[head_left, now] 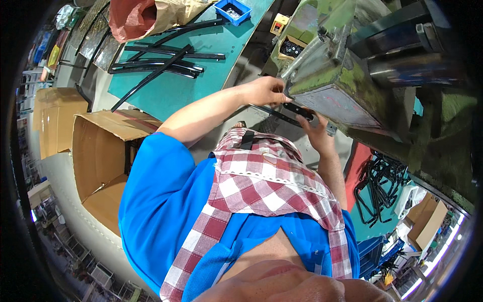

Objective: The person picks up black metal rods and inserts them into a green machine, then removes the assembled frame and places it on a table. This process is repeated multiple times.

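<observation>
My left hand (262, 90) is at the near edge of a green machine head (332, 93), thumb and fingertips pinched together. Whatever lies between those fingertips is too small or hidden to name. Just below the machine head, my right hand (319, 134) grips a black metal bar (275, 114) that slants down from under my left hand. Close by the right fingers is a short black piece with holes (298, 109); whether it is joined to the bar I cannot tell. A small grey metal end (331, 129) shows beside the right hand.
Long black bars (166, 65) lie crossed on a green table (216, 80), with a blue tray (233, 11) and a paper sack (146, 17). A box of small black parts (291, 48) sits by the machine. Bent black rods (380, 186) are piled at right. Cardboard boxes (100, 156) stand left.
</observation>
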Motion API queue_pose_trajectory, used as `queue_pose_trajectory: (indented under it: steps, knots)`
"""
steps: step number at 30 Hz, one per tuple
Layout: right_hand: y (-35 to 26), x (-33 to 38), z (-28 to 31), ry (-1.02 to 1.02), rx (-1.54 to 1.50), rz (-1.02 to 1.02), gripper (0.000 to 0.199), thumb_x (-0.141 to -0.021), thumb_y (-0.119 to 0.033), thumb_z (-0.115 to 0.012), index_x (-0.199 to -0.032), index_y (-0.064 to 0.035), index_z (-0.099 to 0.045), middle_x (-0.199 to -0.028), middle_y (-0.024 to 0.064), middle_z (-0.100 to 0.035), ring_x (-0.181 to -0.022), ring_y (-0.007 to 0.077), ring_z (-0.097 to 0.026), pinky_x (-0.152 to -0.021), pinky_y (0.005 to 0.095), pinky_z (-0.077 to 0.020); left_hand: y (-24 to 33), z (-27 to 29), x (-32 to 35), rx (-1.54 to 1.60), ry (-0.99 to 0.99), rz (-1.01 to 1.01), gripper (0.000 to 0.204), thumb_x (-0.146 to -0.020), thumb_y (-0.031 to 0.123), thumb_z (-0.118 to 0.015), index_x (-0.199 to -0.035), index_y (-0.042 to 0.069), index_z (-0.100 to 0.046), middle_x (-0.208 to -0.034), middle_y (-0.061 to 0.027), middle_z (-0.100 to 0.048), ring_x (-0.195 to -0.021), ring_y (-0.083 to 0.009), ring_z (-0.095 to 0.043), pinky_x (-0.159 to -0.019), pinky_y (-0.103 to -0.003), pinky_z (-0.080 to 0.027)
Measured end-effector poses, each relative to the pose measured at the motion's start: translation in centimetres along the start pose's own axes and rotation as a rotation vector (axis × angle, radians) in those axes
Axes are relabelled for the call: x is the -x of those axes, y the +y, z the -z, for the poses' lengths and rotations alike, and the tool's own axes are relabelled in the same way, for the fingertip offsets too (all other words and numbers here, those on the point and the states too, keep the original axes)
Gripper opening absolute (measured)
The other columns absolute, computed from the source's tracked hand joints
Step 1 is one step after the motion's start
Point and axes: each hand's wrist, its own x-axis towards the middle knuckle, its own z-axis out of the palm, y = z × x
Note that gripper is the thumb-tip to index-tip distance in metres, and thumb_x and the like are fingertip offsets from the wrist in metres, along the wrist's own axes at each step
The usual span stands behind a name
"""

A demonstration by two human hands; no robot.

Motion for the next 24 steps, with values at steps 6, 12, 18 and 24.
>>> queue_pose_trajectory:
  steps: [6,12,18,24]
  knots:
    - [-0.2,-1.6,-0.2,-0.007,-0.057,0.105,0.022,-0.091,-0.019,-0.064,-0.108,-0.0051,-0.065,-0.108,0.0112,-0.066,-0.096,0.0274,-0.063,-0.083,0.0391,-0.0476,0.7,-0.7,-0.5,0.270,0.019,0.108,0.010,-0.086,0.010,-0.067,-0.089,0.001,-0.062,-0.070,-0.0035,-0.063,-0.062,-0.0116,-0.061,-0.058,-0.026,-0.049]
    - [1.2,-2.3,-2.1,0.101,0.241,0.258,0.029,-0.082,-0.008,-0.074,-0.108,-0.0017,-0.063,-0.103,0.0104,-0.066,-0.093,0.0219,-0.063,-0.083,0.0338,-0.0482,-0.4,-0.4,-1.8,0.367,0.091,0.150,0.010,-0.082,0.005,-0.067,-0.084,-0.002,-0.059,-0.072,-0.0071,-0.065,-0.061,-0.0138,-0.064,-0.056,-0.028,-0.051]
    - [5.2,-1.3,-3.7,0.181,-0.392,0.008,0.030,-0.082,-0.001,-0.073,-0.109,0.0013,-0.061,-0.104,0.0080,-0.065,-0.095,0.0165,-0.062,-0.085,0.0300,-0.0484,-0.5,-1.7,-2.8,0.353,0.031,0.146,0.016,-0.082,0.013,-0.073,-0.078,0.000,-0.065,-0.066,-0.0065,-0.066,-0.059,-0.0109,-0.064,-0.052,-0.024,-0.049]
    - [7.2,-1.1,-3.4,0.064,-0.399,-0.148,0.019,-0.088,-0.011,-0.068,-0.101,0.0018,-0.065,-0.087,0.0009,-0.065,-0.080,0.0092,-0.057,-0.074,0.0230,-0.0447,-1.2,-2.4,-2.9,-0.012,0.061,0.051,0.041,-0.078,0.029,-0.074,-0.102,-0.001,-0.061,-0.078,-0.0121,-0.070,-0.072,-0.0201,-0.068,-0.064,-0.031,-0.052]
